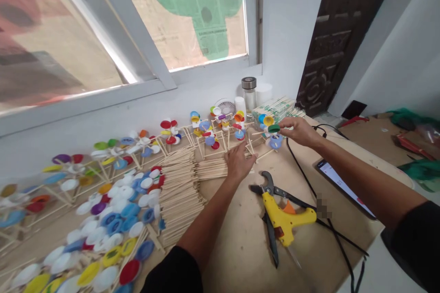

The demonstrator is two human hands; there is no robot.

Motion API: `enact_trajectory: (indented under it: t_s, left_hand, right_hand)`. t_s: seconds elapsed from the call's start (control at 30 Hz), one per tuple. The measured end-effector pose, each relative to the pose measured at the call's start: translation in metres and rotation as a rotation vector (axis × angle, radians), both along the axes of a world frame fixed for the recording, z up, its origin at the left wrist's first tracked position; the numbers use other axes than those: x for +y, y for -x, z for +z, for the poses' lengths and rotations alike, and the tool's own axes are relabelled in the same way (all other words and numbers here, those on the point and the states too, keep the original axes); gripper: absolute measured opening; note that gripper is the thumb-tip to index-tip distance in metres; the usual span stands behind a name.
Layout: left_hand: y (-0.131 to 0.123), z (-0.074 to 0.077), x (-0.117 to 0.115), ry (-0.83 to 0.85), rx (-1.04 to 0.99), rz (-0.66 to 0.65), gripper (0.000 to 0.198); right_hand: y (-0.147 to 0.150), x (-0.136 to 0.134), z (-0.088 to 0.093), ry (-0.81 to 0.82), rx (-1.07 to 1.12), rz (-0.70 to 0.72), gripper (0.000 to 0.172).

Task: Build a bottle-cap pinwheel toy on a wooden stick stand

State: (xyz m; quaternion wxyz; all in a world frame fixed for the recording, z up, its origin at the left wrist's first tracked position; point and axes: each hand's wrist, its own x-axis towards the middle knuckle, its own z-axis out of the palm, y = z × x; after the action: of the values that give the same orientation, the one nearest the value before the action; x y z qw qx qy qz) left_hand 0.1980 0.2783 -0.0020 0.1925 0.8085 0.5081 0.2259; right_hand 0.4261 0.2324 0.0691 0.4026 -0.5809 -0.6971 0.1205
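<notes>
My right hand pinches the rim of a green bottle cap. That cap belongs to a small wheel of blue, yellow and green caps, mounted on a stand of thin wooden sticks. Beside the stand's left side is my left hand, thumb and fingers apart, the fingertips close to its sticks; whether they touch is hard to see. Under and left of this hand lies a bundle of wooden sticks. A larger pile of sticks is further left. Similar cap wheels on stick stands line the wall.
Loose bottle caps cover the table's left. A yellow glue gun lies over black-handled cutters in front, with black cables rightward. A phone lies at the right edge. Behind stand a glass flask and small fan.
</notes>
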Motion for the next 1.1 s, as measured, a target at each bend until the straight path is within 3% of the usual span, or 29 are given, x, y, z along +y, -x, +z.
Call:
enact_trajectory:
  t_s: [0.5, 0.8, 1.1]
  left_hand:
    - [0.003, -0.007, 0.003, -0.031, -0.198, -0.001, 0.051]
    - [0.0, 0.0, 0.009, -0.138, -0.445, -0.009, 0.034]
    - [-0.003, -0.002, 0.012, -0.145, -0.52, -0.048, 0.032]
  right_hand:
    - [-0.006, 0.023, -0.015, -0.056, -0.137, 0.073, 0.01]
    - [-0.008, 0.025, -0.015, -0.078, -0.182, 0.065, 0.012]
    - [-0.01, 0.033, -0.022, -0.085, -0.195, 0.054, 0.014]
